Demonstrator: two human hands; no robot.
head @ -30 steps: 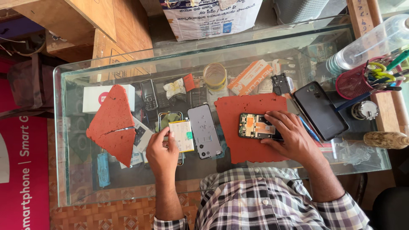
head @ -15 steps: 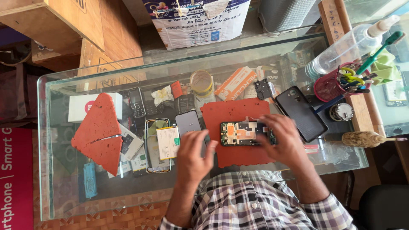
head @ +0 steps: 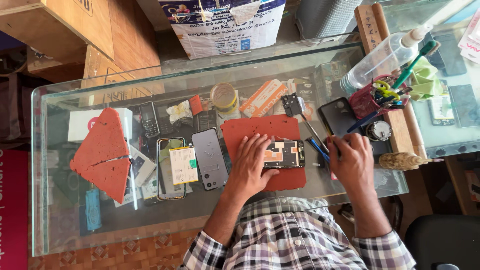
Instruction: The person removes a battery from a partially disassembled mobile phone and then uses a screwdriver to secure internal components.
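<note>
An opened phone (head: 286, 154) with its circuit boards showing lies on a red mat (head: 260, 131) on the glass counter. My left hand (head: 253, 161) rests flat on the phone's left end, fingers spread. My right hand (head: 351, 161) is off the mat to the right, fingers curled down over blue-handled tools (head: 317, 148) beside a black phone (head: 339, 116). Whether it grips one is hidden. Left of the mat lie a grey phone back cover (head: 210, 158) and a phone frame with a yellow-white battery (head: 183, 165).
A torn red triangular mat (head: 102, 154) lies at the left. A roll of clear tape (head: 224, 98), a keypad phone (head: 148, 119) and small boxes sit behind. A red tool cup (head: 370, 98), a spray bottle (head: 381, 56) and a wooden brush handle (head: 401, 161) stand right.
My left hand moved from the battery area onto the opened phone. My right hand left the phone and went right to the tools. The camera view shifted.
</note>
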